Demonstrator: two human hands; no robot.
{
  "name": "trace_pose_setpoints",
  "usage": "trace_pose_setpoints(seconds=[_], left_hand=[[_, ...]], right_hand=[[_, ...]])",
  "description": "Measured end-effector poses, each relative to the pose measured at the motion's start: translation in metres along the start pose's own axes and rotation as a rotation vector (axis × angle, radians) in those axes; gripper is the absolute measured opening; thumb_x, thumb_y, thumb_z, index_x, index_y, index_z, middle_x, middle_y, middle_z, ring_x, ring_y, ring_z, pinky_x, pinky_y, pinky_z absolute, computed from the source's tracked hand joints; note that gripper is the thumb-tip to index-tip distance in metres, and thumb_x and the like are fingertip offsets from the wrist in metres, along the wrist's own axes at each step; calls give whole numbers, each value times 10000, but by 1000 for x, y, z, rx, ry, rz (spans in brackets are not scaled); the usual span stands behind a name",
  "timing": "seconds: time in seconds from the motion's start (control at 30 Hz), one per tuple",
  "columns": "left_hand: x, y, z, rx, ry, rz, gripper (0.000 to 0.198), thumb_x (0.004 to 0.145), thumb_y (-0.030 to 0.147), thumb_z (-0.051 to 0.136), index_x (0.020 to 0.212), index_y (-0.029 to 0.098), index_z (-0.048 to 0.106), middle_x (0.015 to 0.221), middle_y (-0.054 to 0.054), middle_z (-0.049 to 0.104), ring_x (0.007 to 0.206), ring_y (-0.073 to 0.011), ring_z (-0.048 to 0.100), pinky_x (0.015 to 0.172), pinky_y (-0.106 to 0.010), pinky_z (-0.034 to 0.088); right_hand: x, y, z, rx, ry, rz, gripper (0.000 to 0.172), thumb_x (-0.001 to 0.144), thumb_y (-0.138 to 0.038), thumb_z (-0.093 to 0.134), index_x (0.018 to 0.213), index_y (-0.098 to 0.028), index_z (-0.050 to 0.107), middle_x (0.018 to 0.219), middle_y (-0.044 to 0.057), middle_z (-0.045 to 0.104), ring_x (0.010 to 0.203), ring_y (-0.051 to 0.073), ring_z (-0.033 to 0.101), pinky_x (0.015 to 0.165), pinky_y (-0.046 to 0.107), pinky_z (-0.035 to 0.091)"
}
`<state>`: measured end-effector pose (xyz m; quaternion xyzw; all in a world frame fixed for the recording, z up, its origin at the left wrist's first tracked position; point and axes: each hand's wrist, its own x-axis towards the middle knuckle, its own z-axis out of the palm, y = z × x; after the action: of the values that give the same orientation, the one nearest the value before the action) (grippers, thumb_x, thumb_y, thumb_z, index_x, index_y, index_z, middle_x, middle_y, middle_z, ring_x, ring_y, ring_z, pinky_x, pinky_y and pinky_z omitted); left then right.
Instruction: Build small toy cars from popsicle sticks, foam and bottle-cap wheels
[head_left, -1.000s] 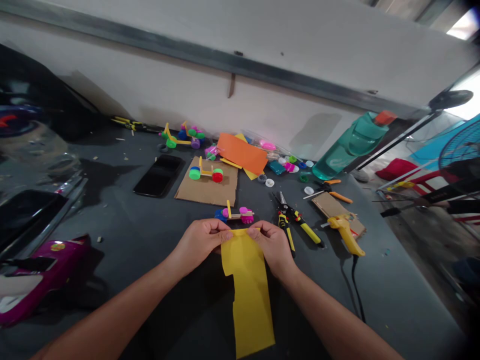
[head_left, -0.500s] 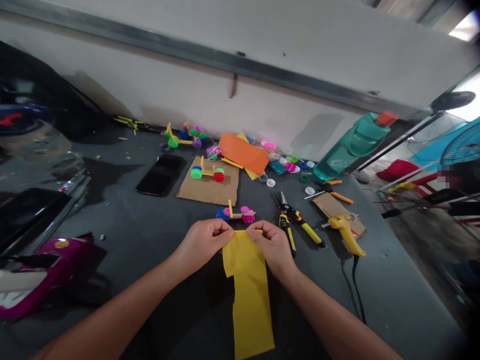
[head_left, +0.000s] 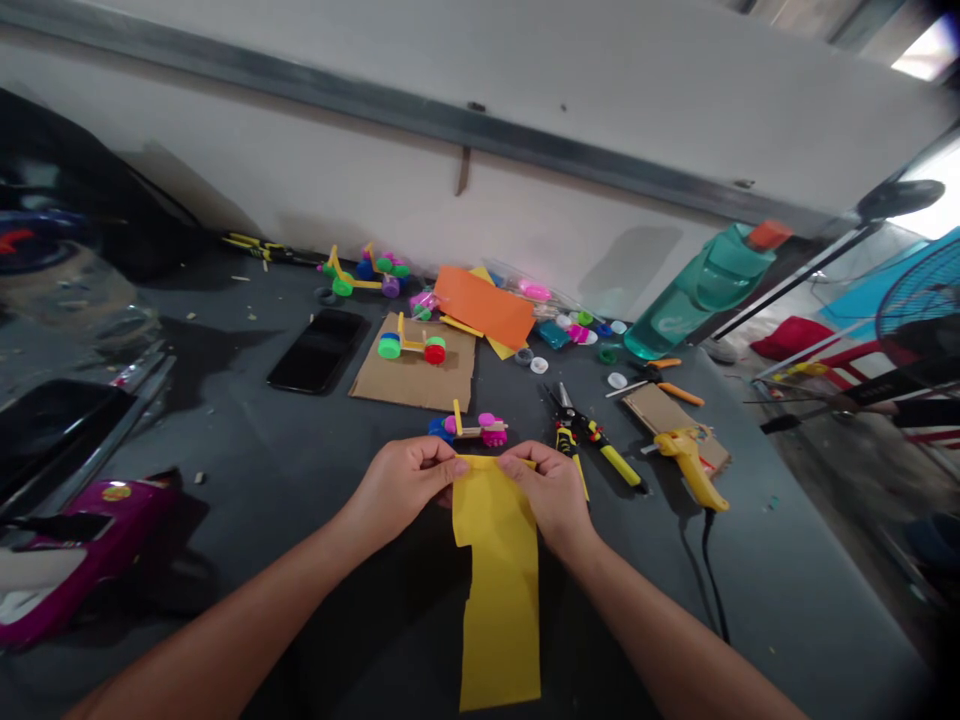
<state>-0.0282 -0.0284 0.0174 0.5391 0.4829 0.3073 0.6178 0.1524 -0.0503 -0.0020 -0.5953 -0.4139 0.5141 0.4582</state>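
A long yellow paper strip [head_left: 501, 590] hangs down between my hands, with a notch on its left edge and a narrow fold along its top. My left hand [head_left: 411, 483] pinches the top left corner between thumb and fingers. At the top right, my right hand [head_left: 549, 490] pinches the same edge. Just beyond the paper sits a small toy vehicle [head_left: 472, 430] with blue and pink wheels. Cutting pliers [head_left: 574, 425] with yellow and black handles lie right beside my right hand.
Behind are a phone [head_left: 319, 350], a cardboard piece [head_left: 420, 385] bearing another toy vehicle, orange paper [head_left: 484, 305] and several bottle caps. At right stand a green bottle [head_left: 694, 295] and a yellow glue gun [head_left: 694, 470]. A purple object [head_left: 124, 530] is at left.
The top edge of the yellow paper now shows a narrow fold. Its lower end has swung slightly left. Both hands still pinch it in nearly the same place.
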Motion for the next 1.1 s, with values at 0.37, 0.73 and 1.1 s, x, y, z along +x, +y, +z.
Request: trace_pose_setpoints(seconds=[0.37,0.73,1.1], left_hand=[[0,-2,0,31,-6,70,194,755,330,577,656,166,549,586,41,517,541,-89,482,527,-203,390],[3,-9,0,219,-30,126,208,771,343,532,665,164,523,566,56,431,514,-81,376,482,-198,281],[2,-6,0,230,-24,167,196,778,343,519,683,172,541,605,41,477,554,-96,425,514,-201,325]], right_hand=[[-1,-3,-1,-151,12,-73,246,688,-402,616,606,-170,602,495,-38,478,458,88,384,435,208,303],[-7,1,5,-305,-155,-306,143,695,-301,675,809,-219,650,766,3,661,714,154,601,648,248,455],[-7,-1,3,-330,-109,-319,145,706,-308,644,814,-212,653,789,12,668,731,164,607,666,268,471]])
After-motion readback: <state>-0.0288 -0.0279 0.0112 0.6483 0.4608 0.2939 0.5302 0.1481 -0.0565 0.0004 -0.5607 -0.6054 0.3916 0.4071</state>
